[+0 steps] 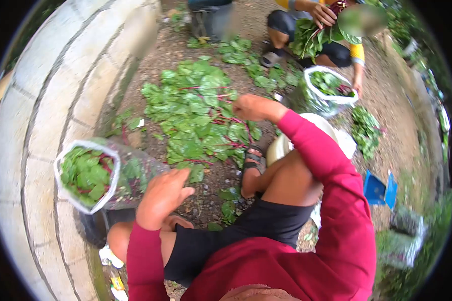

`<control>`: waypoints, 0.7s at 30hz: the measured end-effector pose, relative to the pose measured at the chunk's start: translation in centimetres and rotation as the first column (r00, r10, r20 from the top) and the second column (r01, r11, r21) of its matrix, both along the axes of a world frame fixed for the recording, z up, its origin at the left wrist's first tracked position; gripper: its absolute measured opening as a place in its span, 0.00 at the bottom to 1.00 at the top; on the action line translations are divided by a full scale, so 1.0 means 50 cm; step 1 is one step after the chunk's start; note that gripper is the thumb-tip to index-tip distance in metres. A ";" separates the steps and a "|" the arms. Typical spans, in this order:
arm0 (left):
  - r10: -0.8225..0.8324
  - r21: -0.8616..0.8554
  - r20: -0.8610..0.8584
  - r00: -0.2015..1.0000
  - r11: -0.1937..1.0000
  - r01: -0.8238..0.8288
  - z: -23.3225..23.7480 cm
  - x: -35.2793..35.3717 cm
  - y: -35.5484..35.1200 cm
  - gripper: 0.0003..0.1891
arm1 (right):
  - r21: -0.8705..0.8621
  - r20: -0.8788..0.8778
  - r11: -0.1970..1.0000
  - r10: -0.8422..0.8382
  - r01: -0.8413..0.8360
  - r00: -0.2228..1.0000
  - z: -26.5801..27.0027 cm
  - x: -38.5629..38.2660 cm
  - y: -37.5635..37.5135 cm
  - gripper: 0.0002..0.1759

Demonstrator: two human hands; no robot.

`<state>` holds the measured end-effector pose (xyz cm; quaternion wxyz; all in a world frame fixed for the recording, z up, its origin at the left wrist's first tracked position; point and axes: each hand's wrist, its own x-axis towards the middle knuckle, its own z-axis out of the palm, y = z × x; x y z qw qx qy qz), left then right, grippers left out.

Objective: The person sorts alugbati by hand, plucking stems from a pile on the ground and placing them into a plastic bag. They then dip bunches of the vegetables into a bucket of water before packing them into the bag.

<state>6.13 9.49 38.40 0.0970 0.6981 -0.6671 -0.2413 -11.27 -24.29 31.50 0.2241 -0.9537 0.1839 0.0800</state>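
A wide pile of leafy greens with red-purple stems lies on the ground in front of me. My right hand is closed at the pile's right edge, by the stem ends. Whatever its fingers hold is hidden. Fingers outstretched and thumb apart, my left hand hovers below the pile, holding nothing visible. To its left, a clear plastic bag packed with the same greens leans with its white-rimmed mouth toward me.
Across from me, a crouching person's hand holds a bunch of greens; their other hand touches a second filled bag. A white bucket stands beside my leg. Also around are a dark bucket, a blue dustpan and a block wall.
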 end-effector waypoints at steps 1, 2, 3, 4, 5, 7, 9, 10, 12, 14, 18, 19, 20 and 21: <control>0.005 -0.002 -0.013 1.000 1.000 -0.005 0.008 -0.002 0.000 0.27 | -0.037 -0.021 0.999 -0.001 0.000 1.000 -0.005 0.001 0.001 0.12; 0.005 -0.005 -0.026 1.000 1.000 -0.005 0.010 -0.005 -0.002 0.27 | -0.030 0.046 0.999 0.021 -0.020 0.999 -0.015 -0.005 -0.001 0.11; -0.014 -0.049 -0.008 1.000 0.999 0.014 0.004 -0.008 -0.002 0.26 | -0.025 -0.011 1.000 -0.002 0.002 1.000 -0.010 -0.001 0.002 0.11; -0.024 -0.093 0.012 1.000 0.995 0.025 -0.004 -0.008 0.002 0.26 | -0.037 -0.042 0.999 -0.009 0.007 0.999 -0.006 -0.001 0.004 0.11; -0.025 -0.137 0.037 0.999 0.990 0.030 -0.008 -0.009 0.004 0.26 | -0.037 -0.026 0.999 -0.005 0.004 1.000 -0.011 -0.001 0.003 0.12; -0.039 -0.123 0.041 0.998 0.991 0.044 -0.008 -0.012 0.001 0.26 | -0.023 -0.035 0.999 -0.042 0.041 0.999 -0.003 -0.001 0.010 0.13; -0.040 -0.107 0.047 0.998 0.993 0.045 -0.005 -0.015 -0.002 0.26 | 0.009 -0.050 0.999 -0.052 0.053 0.997 -0.004 0.000 0.010 0.13; -0.042 -0.108 0.046 0.998 0.993 0.047 -0.004 -0.017 -0.003 0.26 | 0.025 -0.056 0.998 -0.053 0.055 0.997 -0.004 0.000 0.010 0.13; -0.040 -0.110 0.045 0.998 0.993 0.045 -0.003 -0.022 -0.004 0.26 | 0.039 -0.058 0.997 -0.058 0.060 0.997 -0.005 -0.004 0.010 0.13; -0.032 -0.076 0.048 0.998 0.997 0.035 0.000 -0.026 -0.007 0.26 | 0.049 -0.051 0.997 -0.057 0.060 0.997 -0.006 -0.005 0.010 0.13; -0.040 -0.076 0.049 0.998 0.996 0.044 -0.006 -0.027 -0.008 0.26 | 0.060 -0.026 0.997 -0.047 0.049 0.999 -0.001 -0.004 0.014 0.13; -0.038 -0.068 0.050 0.998 0.997 0.041 -0.005 -0.028 -0.009 0.26 | 0.063 -0.019 0.997 -0.049 0.050 0.999 -0.003 -0.005 0.014 0.13; -0.035 -0.061 0.051 0.998 0.997 0.038 -0.004 -0.029 -0.010 0.26 | 0.066 -0.011 0.996 -0.051 0.052 0.999 -0.004 -0.006 0.013 0.13; -0.032 -0.054 0.051 0.998 0.998 0.035 -0.003 -0.029 -0.010 0.26 | 0.069 -0.004 0.996 -0.053 0.053 0.999 -0.004 -0.006 0.014 0.13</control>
